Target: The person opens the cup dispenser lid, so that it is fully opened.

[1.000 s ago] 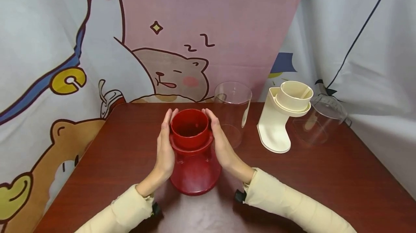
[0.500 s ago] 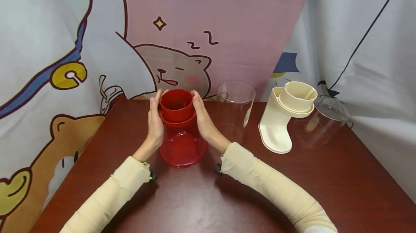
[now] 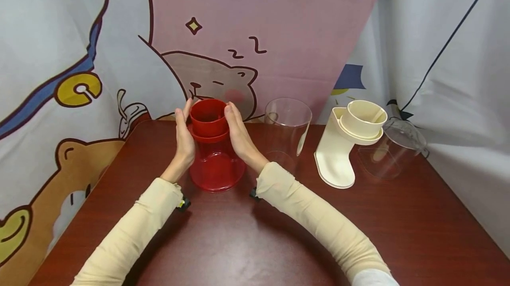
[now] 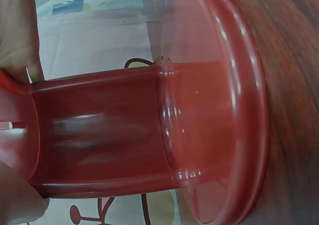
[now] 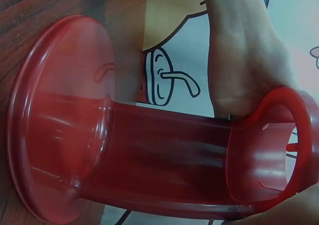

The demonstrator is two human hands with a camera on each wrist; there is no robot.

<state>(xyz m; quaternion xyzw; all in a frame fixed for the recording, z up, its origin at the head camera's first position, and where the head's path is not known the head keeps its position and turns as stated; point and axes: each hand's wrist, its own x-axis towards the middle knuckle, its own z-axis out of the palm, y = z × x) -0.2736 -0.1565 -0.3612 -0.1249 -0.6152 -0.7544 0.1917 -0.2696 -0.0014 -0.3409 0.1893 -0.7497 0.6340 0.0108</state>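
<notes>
A red plastic stand [image 3: 217,171] with a round cup at its top and a wide rounded foot is upright between my hands. My left hand [image 3: 185,142] lies along its left side near the cup, fingers straight and pointing up. On the opposite side, my right hand [image 3: 241,137] presses likewise with straight fingers. Both wrist views show the stand's curved column and its ring from the front. The foot [image 5: 65,120] is low over the wood; whether it touches the table cannot be told.
Just right of the right hand stands a clear open cylinder [image 3: 287,131]. Farther right are a cream stand [image 3: 336,157] of similar shape and a tilted clear container [image 3: 392,148]. They share a dark red wooden table [image 3: 239,241], with a printed cloth [image 3: 303,33] behind it.
Both hands have carried the red stand away from me and to the left, toward the table's back. The clear cylinder, cream stand and tilted container stay where they were.
</notes>
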